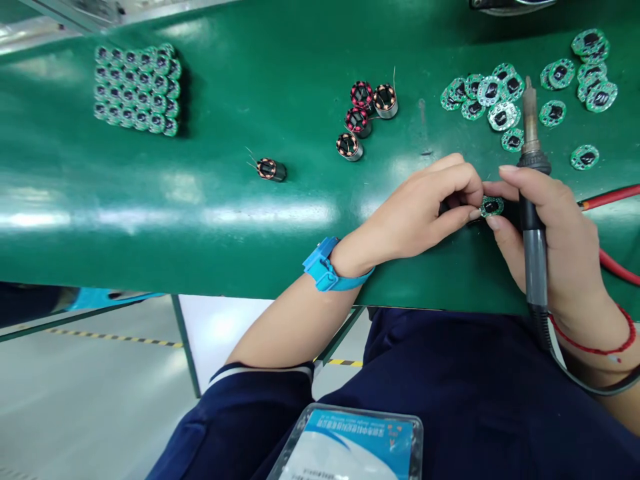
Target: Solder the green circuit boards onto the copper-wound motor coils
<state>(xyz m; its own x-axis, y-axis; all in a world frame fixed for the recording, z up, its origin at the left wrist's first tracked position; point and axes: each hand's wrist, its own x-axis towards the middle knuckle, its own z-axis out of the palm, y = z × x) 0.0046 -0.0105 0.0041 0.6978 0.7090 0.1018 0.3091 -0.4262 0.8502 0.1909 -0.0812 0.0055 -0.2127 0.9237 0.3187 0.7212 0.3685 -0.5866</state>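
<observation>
Between the fingertips of both hands is a small round green circuit board [492, 206] with a dark centre. My left hand [433, 203], closed, pinches its left edge; its curled fingers hide whatever lies beneath them. My right hand [570, 233] is wrapped round a soldering iron [536, 257], whose tip points away from me. The thumb and a fingertip of that hand also touch the board's right side. Loose round circuit boards [502, 116] lie just beyond the hands. Several wound motor stators [358, 122] stand left of them, and a single stator [271, 169] lies farther left.
A neat block of stacked stators topped with boards [137, 90] stands at the far left of the green table [220, 253]. More round boards [595, 80] lie at the right. Red-handled pliers or cutters [613, 197] are beside my right hand. The iron's cable [570, 373] runs past my wrist.
</observation>
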